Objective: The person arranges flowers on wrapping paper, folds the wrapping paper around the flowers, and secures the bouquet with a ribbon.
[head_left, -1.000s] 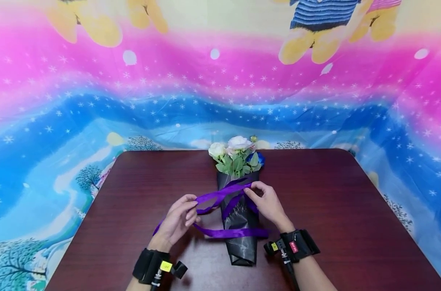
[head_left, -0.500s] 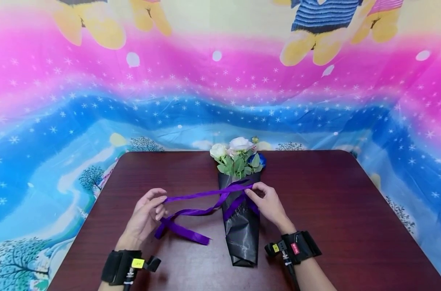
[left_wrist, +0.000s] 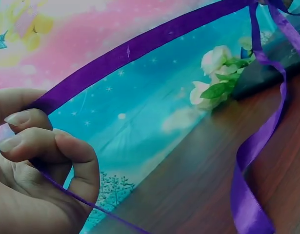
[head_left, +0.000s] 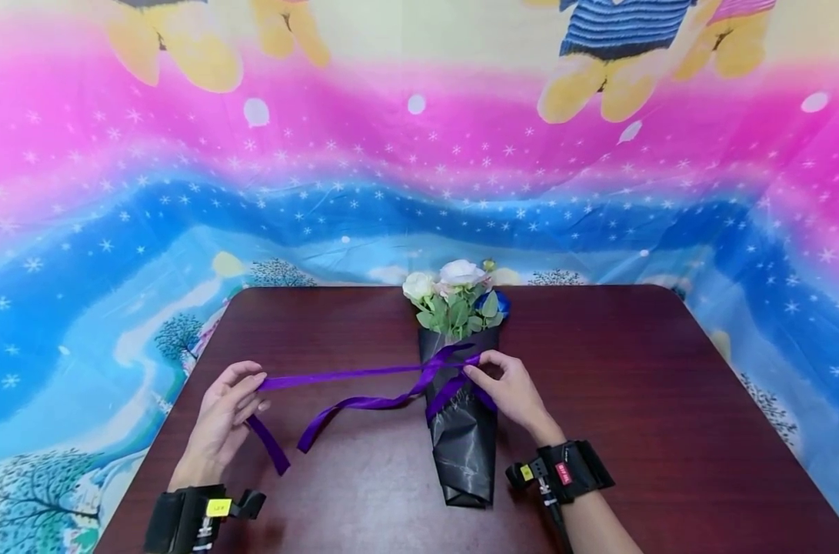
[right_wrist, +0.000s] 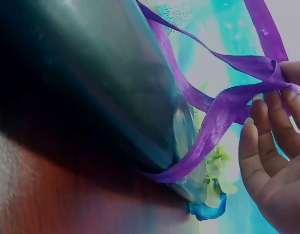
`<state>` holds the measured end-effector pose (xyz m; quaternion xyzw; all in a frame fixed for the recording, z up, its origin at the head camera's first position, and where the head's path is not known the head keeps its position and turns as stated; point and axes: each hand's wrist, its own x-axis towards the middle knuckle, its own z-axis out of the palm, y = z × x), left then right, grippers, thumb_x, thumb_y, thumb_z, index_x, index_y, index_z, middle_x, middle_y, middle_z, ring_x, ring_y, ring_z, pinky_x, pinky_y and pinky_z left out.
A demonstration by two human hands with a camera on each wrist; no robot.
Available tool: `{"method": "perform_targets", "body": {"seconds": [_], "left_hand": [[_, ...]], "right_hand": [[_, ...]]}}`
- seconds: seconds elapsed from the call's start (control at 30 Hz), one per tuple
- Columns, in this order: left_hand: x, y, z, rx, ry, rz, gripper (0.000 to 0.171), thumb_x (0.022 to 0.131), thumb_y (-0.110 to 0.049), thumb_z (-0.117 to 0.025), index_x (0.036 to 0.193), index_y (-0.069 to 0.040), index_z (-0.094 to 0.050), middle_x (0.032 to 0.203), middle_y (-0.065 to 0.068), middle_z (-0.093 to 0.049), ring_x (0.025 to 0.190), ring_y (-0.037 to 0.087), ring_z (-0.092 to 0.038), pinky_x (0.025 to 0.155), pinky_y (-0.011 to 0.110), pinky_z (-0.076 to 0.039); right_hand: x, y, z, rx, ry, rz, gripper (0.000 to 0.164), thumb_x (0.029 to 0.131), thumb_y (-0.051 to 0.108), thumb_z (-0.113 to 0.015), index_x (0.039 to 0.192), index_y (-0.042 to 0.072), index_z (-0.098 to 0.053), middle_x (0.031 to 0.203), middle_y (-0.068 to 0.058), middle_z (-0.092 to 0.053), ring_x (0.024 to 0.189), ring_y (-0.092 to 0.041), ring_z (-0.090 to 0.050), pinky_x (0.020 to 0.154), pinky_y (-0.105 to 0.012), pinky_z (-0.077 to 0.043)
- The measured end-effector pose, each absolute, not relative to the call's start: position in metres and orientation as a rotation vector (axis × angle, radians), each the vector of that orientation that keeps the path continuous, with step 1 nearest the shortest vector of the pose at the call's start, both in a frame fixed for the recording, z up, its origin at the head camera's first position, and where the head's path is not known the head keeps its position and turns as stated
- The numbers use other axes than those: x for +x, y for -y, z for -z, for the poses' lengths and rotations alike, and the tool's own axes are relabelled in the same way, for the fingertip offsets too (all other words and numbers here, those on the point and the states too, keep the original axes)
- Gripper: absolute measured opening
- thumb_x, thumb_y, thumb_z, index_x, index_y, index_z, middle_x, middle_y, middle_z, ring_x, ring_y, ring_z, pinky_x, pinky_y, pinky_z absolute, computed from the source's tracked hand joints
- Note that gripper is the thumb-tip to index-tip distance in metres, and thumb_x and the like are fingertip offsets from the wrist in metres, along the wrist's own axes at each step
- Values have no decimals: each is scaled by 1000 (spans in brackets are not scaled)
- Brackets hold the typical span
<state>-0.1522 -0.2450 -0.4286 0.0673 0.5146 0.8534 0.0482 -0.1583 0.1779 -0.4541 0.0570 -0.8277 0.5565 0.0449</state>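
Observation:
A bouquet wrapped in black paper [head_left: 461,454] lies on the table, its white roses [head_left: 461,272] and a blue flower [head_left: 502,302] toward the far side. Purple ribbon [head_left: 343,375] passes round the wrapping. My left hand [head_left: 218,419], well left of the bouquet, pinches one length of it, stretched taut across to the right hand; a short tail dangles below the palm. Over the wrapping's upper right, my right hand [head_left: 512,392] pinches the ribbon where strands cross, as the right wrist view shows. A second loose strand [left_wrist: 259,161] curls down to the left of the bouquet.
The dark reddish-brown table [head_left: 620,385] has rounded far corners. Behind and beside it hangs a printed cloth backdrop [head_left: 364,154] in pink and blue. Black straps with cameras [head_left: 184,519] sit on both wrists.
My left hand has moved left, drawing its ribbon length out straight, and its tail has shortened. The other strand has come free of that hand. My right hand stays nearly in place.

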Motion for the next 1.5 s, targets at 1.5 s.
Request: {"method": "perform_targets", "body": {"seconds": [1.5], "left_hand": [[-127, 64, 462, 707, -2625, -1358, 21, 85, -5, -60, 104, -6, -70, 66, -12, -56, 51, 0, -50, 50, 21, -41]], "right_hand": [[-151, -165, 438, 248, 2451, -1732, 12, 90, 18, -69, 84, 8, -63, 74, -1, -54, 65, -16, -47, 58, -26, -36]]}}
